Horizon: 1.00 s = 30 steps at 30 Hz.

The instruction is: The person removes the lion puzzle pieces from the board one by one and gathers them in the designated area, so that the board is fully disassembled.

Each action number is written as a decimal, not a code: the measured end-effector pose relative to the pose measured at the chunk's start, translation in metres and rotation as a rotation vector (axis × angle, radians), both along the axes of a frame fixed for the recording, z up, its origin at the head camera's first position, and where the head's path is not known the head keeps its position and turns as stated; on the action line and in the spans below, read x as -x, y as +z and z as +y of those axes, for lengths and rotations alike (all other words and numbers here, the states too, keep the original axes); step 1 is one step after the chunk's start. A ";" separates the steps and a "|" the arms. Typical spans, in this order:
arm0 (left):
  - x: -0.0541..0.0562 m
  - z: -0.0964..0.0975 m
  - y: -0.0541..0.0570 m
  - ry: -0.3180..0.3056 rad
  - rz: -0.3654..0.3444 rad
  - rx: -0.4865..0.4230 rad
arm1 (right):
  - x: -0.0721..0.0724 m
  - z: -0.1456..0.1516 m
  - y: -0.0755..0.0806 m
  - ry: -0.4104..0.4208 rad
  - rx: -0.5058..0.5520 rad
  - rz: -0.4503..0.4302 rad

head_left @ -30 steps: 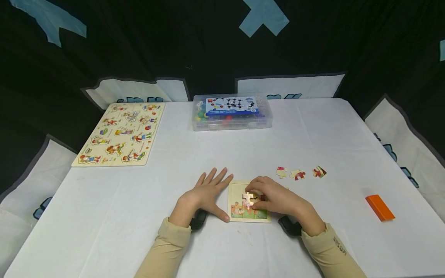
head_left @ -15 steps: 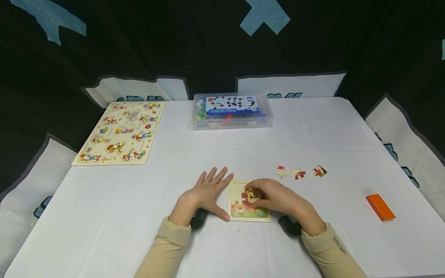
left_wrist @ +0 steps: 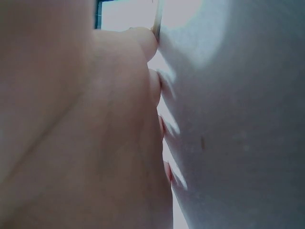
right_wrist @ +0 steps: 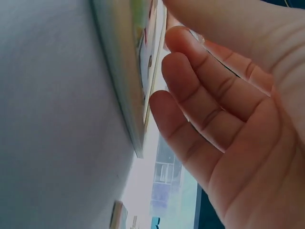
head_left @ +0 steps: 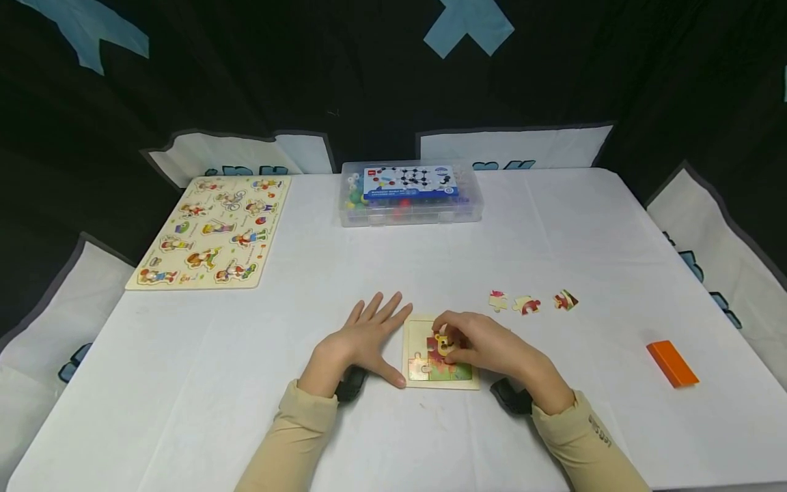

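Pinching, by the look of it, at an animal-face piece (head_left: 444,344), the right hand (head_left: 487,342) bends over a small wooden puzzle tray (head_left: 424,385), thumb and index finger set about that piece and the other 3 fingers loosely curled. Across the tray, the left hand (head_left: 359,342) lies spread, its 5 fingers straight and holding nothing; the thumb tip sits at the tray's near-left corner, probably to steady it. Between the hands, picture pieces fill the tray's near row, and bare wood shows on the side toward the left hand; what lies under the right palm is hidden.

The step in hand seems to be seating the animal-face piece; whether it lies flat, I cannot tell. The next move calls for pressing it level, then reaching beyond the right hand for another.

Just past that hand, 3 loose pieces lie apart in a row: a pink-patched piece (head_left: 498,301), a cream-and-red piece (head_left: 527,305) and a darker piece (head_left: 565,300). Well to its right rests an orange block (head_left: 672,363). Farther off, a wooden figure board (head_left: 199,285) lies beyond and left of the left hand, and a clear plastic kit box (head_left: 424,217) beyond both hands.
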<state>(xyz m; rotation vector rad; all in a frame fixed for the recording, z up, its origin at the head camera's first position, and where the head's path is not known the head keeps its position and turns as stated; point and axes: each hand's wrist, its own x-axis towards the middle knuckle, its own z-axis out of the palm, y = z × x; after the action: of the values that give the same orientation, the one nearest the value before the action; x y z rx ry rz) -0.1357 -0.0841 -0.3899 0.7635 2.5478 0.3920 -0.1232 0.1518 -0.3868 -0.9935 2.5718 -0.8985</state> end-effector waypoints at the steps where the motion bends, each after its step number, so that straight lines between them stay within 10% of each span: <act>1: 0.000 0.000 0.000 0.001 -0.001 -0.001 | 0.000 0.000 0.000 0.002 0.006 -0.004; 20: 0.001 0.000 0.000 0.001 0.003 0.010 | -0.001 0.004 0.002 -0.021 0.016 -0.085; 30: 0.000 0.000 0.000 -0.008 -0.004 0.004 | -0.001 0.039 0.017 -0.179 0.084 -0.043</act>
<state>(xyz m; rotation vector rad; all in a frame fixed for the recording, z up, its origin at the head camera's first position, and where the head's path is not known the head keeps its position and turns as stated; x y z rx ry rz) -0.1352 -0.0845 -0.3901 0.7705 2.5400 0.3850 -0.1223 0.1910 -0.3694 -0.7647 2.6372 -1.0684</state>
